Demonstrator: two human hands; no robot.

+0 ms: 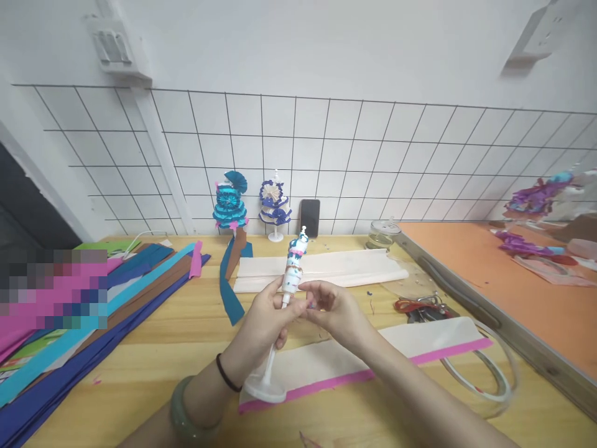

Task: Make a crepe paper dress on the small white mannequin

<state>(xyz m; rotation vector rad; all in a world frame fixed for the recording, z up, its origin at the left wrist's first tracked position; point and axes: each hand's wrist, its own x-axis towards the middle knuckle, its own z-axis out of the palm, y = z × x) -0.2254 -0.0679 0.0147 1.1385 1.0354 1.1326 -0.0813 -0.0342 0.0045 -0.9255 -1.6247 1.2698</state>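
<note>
My left hand point(275, 314) is closed around the stem of a white decorated stand point(293, 279), which is tilted, with its round base toward me. Blue, white, pink and brown bits wrap the column up to a beaded tip. Close beside the column, my right hand point(333, 305) has thumb and fingers pinched together; what lies between them is too small to make out. A cream paper strip with a pink edge point(321, 367) lies under both hands. Behind them rests a folded cream paper sheet point(345, 264).
Colored paper strips point(140, 292) cover the left side. Two finished paper-covered stands, one turquoise point(229, 202) and one blue-and-cream point(275, 205), stand by the wall near a phone point(310, 218). A glass jar point(382, 235), scissors point(422, 308) and a cable point(501, 379) lie rightward.
</note>
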